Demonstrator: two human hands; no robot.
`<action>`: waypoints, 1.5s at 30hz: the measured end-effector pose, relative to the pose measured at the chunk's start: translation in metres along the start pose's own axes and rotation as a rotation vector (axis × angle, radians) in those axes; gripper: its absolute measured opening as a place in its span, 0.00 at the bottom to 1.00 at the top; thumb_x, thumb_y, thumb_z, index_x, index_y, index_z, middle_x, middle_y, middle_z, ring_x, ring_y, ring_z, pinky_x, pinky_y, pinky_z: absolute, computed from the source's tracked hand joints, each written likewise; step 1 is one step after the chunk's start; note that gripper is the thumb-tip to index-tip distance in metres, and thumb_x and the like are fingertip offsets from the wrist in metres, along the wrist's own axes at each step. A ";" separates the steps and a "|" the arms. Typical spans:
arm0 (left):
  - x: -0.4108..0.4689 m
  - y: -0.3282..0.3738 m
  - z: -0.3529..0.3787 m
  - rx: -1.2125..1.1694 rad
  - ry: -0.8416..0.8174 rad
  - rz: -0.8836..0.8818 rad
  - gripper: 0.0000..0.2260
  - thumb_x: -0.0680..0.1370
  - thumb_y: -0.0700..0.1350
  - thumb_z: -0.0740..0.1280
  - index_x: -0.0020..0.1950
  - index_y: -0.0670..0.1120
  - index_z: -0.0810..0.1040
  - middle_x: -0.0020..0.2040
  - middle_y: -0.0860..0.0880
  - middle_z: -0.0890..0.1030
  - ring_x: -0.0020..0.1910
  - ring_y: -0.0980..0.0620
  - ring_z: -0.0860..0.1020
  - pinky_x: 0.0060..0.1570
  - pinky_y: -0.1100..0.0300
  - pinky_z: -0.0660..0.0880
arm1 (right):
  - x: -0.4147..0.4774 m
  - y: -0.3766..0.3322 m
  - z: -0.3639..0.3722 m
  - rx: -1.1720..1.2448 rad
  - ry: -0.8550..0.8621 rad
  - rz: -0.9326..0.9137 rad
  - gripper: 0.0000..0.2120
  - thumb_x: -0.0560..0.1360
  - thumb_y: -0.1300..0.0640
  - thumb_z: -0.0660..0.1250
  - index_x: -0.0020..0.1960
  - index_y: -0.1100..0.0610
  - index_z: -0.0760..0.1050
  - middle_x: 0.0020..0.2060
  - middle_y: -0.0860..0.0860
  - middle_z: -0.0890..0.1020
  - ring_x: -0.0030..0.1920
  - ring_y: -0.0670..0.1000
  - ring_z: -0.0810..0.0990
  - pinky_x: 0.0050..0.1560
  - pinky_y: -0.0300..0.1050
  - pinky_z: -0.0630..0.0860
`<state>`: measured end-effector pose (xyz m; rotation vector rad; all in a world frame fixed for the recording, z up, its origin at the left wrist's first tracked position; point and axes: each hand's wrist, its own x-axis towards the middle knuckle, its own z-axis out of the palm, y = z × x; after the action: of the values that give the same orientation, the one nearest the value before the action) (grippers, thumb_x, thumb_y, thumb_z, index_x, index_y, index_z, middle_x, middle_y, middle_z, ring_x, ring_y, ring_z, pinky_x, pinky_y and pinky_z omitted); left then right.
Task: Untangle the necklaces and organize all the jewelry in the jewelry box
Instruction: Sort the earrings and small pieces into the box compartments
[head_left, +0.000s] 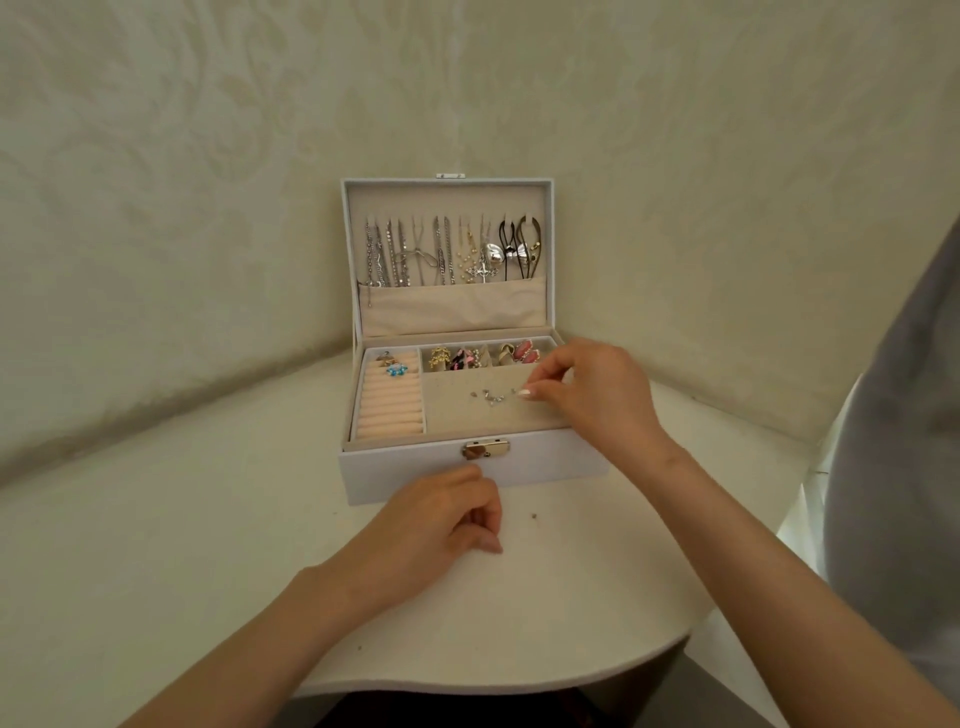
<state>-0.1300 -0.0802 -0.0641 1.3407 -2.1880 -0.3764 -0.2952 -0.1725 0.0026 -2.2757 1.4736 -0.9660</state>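
Right hand: over the tray at the 3 o'clock side. Thumb and forefinger are pinched on what appears to be a tiny silver stud at the flat panel; the piece is barely resolvable. Other fingers are curled loosely.

Left hand: rests on the surface at 6 o'clock of the jewelry box, just beside its front wall. Fingers are curled under; I cannot tell if anything small is inside them.

More silver pieces lie on the panel, just at 9 o'clock of the stud. Ring rolls fill the 9 o'clock side of the tray, with rings at their far end. Earrings sit in the small compartments at 12 o'clock of the panel. Necklaces hang apart in the upright lid, their tails tucked into the pouch. The clasp is on the front wall.

A dark speck lies on the surface at 3 o'clock of the left hand, too small to identify.

Judgement: late stage, with small earrings being seated.

Risks:
- The stud could slip from the pinch, being small and smooth, and vanish in the fabric or off the surface.
- Pressing into the panel could shove the box, since the left hand is not bracing it.
- A jolt to the lid could swing the necklaces together and re-tangle them.
- The speck may be a stray part that gets overlooked.
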 end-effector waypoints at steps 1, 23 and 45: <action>0.000 0.000 0.001 0.013 0.003 -0.001 0.05 0.72 0.43 0.71 0.40 0.48 0.76 0.38 0.60 0.72 0.42 0.61 0.72 0.43 0.64 0.70 | 0.005 0.001 0.003 -0.036 -0.036 0.014 0.01 0.70 0.53 0.73 0.41 0.50 0.83 0.38 0.42 0.81 0.43 0.45 0.76 0.40 0.42 0.66; 0.058 -0.011 -0.048 0.147 0.319 -0.134 0.03 0.74 0.40 0.69 0.46 0.47 0.78 0.42 0.55 0.74 0.38 0.63 0.70 0.42 0.62 0.66 | -0.073 0.012 0.016 -0.061 -0.297 0.042 0.05 0.70 0.52 0.71 0.38 0.47 0.75 0.37 0.42 0.77 0.38 0.42 0.71 0.40 0.37 0.66; 0.010 -0.013 -0.030 0.255 0.448 -0.093 0.09 0.69 0.44 0.75 0.44 0.48 0.75 0.42 0.57 0.72 0.44 0.58 0.67 0.37 0.69 0.64 | -0.069 0.011 0.015 -0.119 -0.325 0.115 0.08 0.67 0.48 0.74 0.40 0.48 0.76 0.33 0.42 0.76 0.36 0.41 0.72 0.35 0.33 0.64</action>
<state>-0.1068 -0.0937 -0.0434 1.4942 -1.8441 0.1666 -0.3119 -0.1183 -0.0415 -2.2653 1.5305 -0.4598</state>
